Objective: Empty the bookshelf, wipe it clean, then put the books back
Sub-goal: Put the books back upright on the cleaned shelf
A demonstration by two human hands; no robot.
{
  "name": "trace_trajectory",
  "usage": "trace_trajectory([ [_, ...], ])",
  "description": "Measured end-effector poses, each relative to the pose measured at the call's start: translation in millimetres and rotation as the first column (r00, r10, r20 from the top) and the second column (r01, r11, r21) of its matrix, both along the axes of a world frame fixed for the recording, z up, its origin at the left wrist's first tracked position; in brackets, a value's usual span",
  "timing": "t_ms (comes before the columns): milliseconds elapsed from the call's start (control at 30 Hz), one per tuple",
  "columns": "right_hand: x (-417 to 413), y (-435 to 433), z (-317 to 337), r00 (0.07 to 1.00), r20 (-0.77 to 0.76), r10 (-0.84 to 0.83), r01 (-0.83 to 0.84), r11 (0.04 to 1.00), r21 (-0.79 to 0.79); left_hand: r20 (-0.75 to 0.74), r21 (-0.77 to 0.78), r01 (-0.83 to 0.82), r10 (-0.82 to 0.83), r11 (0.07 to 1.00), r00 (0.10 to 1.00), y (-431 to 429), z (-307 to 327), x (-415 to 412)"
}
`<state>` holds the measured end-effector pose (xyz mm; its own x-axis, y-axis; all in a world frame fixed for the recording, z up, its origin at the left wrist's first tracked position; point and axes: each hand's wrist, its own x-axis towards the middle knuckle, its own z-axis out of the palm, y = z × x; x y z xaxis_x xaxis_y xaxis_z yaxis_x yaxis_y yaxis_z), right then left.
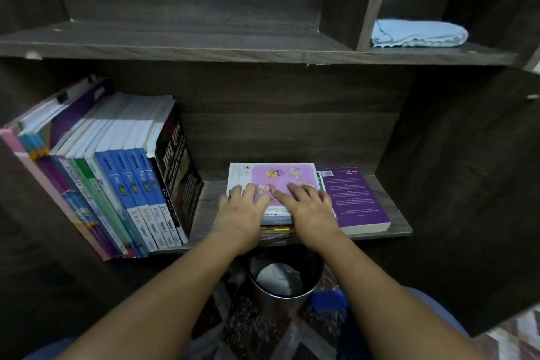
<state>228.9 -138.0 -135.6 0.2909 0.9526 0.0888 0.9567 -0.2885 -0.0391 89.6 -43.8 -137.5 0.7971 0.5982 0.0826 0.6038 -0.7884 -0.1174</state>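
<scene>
On the lower shelf [210,193] of the dark wooden bookshelf lies a small stack of books; its top book [280,175] has a lilac cartoon cover. My left hand [242,207] rests flat on the stack's near left corner. My right hand [306,207] lies flat on its near right part, fingers spread. A purple book [356,199] lies flat to the right of the stack. At the left, a row of upright books [117,172] leans leftward, several with blue spines. A folded light blue cloth [418,33] sits in the upper right compartment.
The upper left shelf [175,41] holds nothing. Below the lower shelf, on a patterned floor, stands a round metal bin [280,280] with crumpled paper inside. A blue object [330,299] lies beside it. Dark side panels close in at left and right.
</scene>
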Motion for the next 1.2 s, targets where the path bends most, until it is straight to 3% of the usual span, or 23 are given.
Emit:
trace_trajectory([
  [133, 9.6, -3.5, 8.0, 0.99, -0.139, 0.034, -0.05, 0.992, -0.113, 0.107, -0.296, 0.065, -0.035, 0.953, 0.994, 16.1, 2.6, -12.1],
  [300, 8.4, -21.9, 7.7, 0.974, -0.224, -0.037, 0.005, 0.99, -0.142, 0.281, -0.464, -0.029, 0.179, 0.885, 0.943, 8.6, -2.1, -34.8],
  [533, 11.6, -27.1, -1.4, 0.96, -0.275, -0.05, 0.034, 0.997, -0.063, 0.505, -0.488, 0.067, 0.219, 0.87, 0.835, -8.8, -23.3, -47.3],
  [700, 20.7, -13.1, -2.5, 0.951, -0.305, -0.058, 0.055, 0.998, -0.017, 0.455, -0.498, -0.031, 0.292, 0.866, 0.841, 9.0, -17.7, -32.4],
  [967, 22.3, -4.9, 5.4, 0.929, -0.352, -0.112, 0.124, 0.992, 0.011, 0.478, -0.469, -0.04, 0.292, 0.882, 0.828, 7.8, -17.5, -25.7],
  [1133, 24.4, -8.4, 17.6, 0.824, -0.476, -0.307, 0.323, 0.945, -0.051, 0.448, -0.482, -0.111, 0.353, 0.869, 0.821, -4.7, -10.1, -22.5],
  [1200, 23.8, -7.2, 17.3, 0.839, -0.444, -0.313, 0.328, 0.943, -0.045, 0.447, -0.507, -0.116, 0.375, 0.854, 0.812, -7.1, -9.4, -21.5],
])
